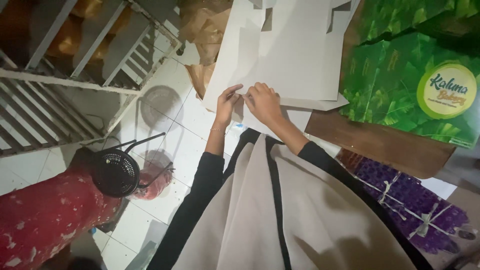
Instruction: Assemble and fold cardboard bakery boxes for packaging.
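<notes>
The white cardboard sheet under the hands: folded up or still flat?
Flat: the white cardboard sheet lies spread on the table, both hands pinching its near edge.

Using the wooden table (380, 142) as the anchor: green leaf-print boxes (400, 75) are stacked on its right end. Off its left end there's a metal rack (75, 75) holding orange-ish bags, and crumpled brown paper (202, 30) between the two. Nearer on that side sits a black mesh basket (116, 172) beside a red paint-spattered drum (45, 220). Under its near edge, purple-patterned packs (405, 195) on white floor tiles (175, 125).
</notes>
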